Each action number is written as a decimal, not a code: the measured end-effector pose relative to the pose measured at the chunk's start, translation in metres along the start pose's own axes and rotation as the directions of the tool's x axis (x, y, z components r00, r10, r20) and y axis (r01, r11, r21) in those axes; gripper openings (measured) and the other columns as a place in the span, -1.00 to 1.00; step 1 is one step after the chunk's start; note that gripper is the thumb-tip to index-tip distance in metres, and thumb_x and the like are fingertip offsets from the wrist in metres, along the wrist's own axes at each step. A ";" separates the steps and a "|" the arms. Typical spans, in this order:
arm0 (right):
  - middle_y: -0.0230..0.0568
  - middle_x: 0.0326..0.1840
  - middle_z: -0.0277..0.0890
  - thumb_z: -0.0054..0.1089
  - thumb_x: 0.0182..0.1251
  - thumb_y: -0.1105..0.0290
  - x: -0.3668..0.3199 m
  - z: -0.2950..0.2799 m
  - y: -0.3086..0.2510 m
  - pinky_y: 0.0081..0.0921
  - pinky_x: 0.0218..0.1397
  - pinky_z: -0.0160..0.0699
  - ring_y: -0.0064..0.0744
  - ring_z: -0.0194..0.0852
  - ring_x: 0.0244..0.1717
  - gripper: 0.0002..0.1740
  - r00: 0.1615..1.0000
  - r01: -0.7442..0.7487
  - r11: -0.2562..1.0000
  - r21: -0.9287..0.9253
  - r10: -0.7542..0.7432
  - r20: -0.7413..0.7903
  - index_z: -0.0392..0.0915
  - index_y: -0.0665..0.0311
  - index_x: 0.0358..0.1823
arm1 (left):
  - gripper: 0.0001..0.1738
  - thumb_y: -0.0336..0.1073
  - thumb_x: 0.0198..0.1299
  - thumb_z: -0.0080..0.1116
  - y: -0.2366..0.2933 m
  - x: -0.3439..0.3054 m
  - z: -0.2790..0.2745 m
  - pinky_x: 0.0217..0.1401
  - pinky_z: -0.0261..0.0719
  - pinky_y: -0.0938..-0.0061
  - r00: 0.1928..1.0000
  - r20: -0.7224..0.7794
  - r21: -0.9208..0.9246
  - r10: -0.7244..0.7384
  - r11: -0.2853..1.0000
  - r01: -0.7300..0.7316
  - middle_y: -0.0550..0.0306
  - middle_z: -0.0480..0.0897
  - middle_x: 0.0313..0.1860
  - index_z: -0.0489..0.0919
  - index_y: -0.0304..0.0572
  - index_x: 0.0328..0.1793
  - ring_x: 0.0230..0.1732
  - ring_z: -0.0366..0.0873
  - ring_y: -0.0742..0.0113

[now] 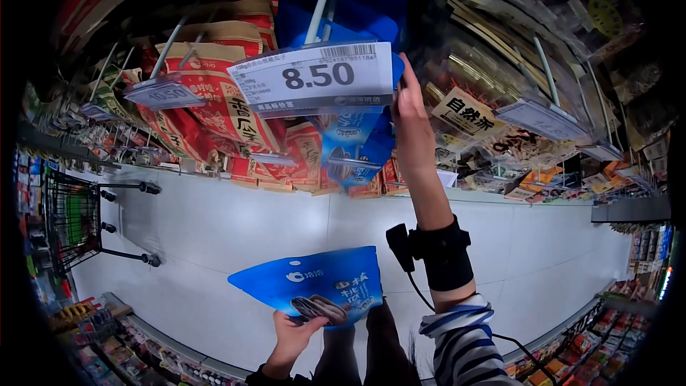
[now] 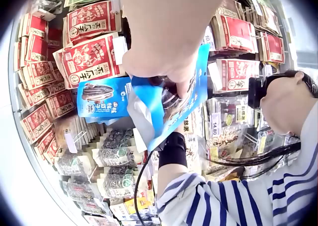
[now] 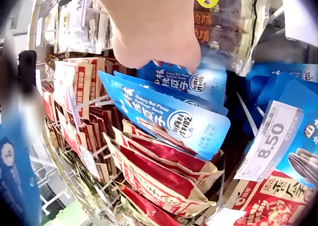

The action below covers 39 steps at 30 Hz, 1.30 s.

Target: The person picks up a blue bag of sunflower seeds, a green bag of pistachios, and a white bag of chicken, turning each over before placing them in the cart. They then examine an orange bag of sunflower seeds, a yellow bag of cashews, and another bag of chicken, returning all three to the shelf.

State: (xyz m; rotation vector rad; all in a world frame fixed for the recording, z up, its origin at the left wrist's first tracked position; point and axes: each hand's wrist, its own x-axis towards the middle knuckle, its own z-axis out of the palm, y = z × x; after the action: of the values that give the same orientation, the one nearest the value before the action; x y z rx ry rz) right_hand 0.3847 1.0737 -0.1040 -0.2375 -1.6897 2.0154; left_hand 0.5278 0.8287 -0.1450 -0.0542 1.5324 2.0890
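Note:
My left hand pinches a blue bag of sunflower seeds by its lower edge, thumb across the front. Low in the head view, this bag is held out over the floor. My right hand reaches up to the rack beside a price label reading 8.50. Its fingertips are right at the edge of the blue bags hanging behind that label. In the right wrist view, more blue seed bags hang just below the right hand, whose fingers are mostly hidden behind its palm.
Red and tan seed bags hang to the left of the blue ones. Clear packs of dried food hang on the right. A shopping cart stands on the pale floor at the left, and low shelves line the aisle's other side.

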 end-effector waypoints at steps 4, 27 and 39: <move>0.04 0.31 -0.14 -0.20 0.22 0.12 0.035 -0.017 0.037 -0.45 0.31 -0.28 -0.23 -0.26 0.34 -0.34 0.997 0.078 0.996 -0.052 -0.079 -0.019 -0.11 0.27 0.28 | -0.74 -0.69 -0.21 0.16 -0.012 -0.005 -0.006 -0.23 0.48 0.56 0.998 -0.054 0.026 -0.041 0.999 0.043 0.03 0.57 -0.37 0.48 -0.46 -0.29 -0.33 0.53 0.37; -0.11 -0.40 0.51 0.15 -0.04 0.48 0.121 -0.014 0.086 -0.53 -0.27 0.36 -0.34 0.44 -0.36 -0.78 0.974 0.189 0.981 -0.046 -0.194 -0.117 0.46 0.41 -0.31 | -0.74 -0.68 -0.20 0.14 -0.008 0.000 -0.002 -0.27 0.48 0.53 0.998 -0.029 0.008 -0.052 0.999 0.053 -0.03 0.56 -0.37 0.45 -0.49 -0.29 -0.33 0.52 0.32; -0.22 -0.18 0.40 0.03 0.09 0.41 0.089 -0.003 0.048 -0.64 -0.10 0.29 -0.45 0.35 -0.15 -0.55 0.991 0.006 0.947 0.321 0.037 -0.130 0.26 0.29 0.06 | -0.78 -0.67 -0.19 0.15 -0.007 -0.003 0.002 -0.27 0.45 0.57 0.999 -0.028 -0.005 -0.036 0.999 0.036 0.03 0.56 -0.38 0.47 -0.45 -0.33 -0.34 0.51 0.37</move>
State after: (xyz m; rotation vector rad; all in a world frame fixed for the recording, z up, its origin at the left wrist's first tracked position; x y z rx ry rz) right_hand 0.2968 1.1136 -0.1350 -0.2671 -1.2586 2.1951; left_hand 0.5341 0.8312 -0.1495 -0.1119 1.5317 2.0722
